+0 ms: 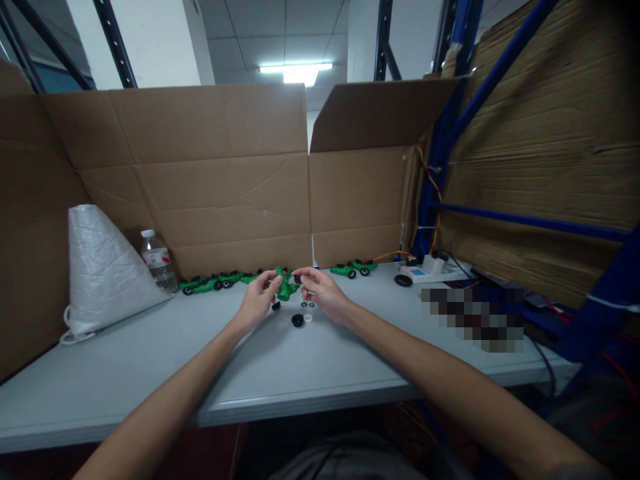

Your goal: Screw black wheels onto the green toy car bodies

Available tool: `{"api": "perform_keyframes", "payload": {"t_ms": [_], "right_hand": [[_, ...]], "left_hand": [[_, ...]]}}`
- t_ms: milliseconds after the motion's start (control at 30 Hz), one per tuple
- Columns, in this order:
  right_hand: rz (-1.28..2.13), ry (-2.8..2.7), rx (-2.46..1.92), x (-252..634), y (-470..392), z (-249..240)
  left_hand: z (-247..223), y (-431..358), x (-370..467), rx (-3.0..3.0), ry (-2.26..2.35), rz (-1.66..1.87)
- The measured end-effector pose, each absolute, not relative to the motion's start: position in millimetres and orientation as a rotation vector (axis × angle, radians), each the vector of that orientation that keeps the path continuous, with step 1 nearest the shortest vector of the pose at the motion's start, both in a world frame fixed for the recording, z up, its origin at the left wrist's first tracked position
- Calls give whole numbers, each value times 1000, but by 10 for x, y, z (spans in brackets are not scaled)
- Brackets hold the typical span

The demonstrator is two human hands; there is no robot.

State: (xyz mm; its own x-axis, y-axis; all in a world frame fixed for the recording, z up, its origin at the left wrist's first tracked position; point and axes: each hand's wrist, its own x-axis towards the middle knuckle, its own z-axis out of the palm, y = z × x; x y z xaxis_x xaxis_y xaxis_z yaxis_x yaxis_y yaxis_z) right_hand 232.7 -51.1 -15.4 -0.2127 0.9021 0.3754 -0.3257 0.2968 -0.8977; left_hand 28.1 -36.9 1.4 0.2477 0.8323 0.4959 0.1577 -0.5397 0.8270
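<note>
A green toy race car body (287,288) is raised just above the white table, pinched in the fingers of my left hand (257,300). My right hand (324,293) closes its thumb and fingers on a small black wheel (297,279) at the car's right side. Whether that wheel is fitted to the car or apart from it, I cannot tell. Below the hands lie a black round part (297,321), a white disc (308,318) and two small wheel-like pieces (308,305). Another black part (276,306) rests under my left fingertips.
Green toy cars stand in a row (215,283) at the back left, and more green cars (354,269) sit back right. A white cone-shaped bag (107,273) and a water bottle (158,261) are left. Cardboard walls (215,200) enclose the table; a power strip (435,270) lies right.
</note>
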Motion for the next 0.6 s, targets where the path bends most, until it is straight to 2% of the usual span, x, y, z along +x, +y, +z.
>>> {"api": "perform_keyframes", "payload": {"t_ms": [600], "right_hand": [[1066, -1435, -666, 2326, -494, -181]], "left_hand": [[14, -456, 309, 1947, 825, 1304]]}}
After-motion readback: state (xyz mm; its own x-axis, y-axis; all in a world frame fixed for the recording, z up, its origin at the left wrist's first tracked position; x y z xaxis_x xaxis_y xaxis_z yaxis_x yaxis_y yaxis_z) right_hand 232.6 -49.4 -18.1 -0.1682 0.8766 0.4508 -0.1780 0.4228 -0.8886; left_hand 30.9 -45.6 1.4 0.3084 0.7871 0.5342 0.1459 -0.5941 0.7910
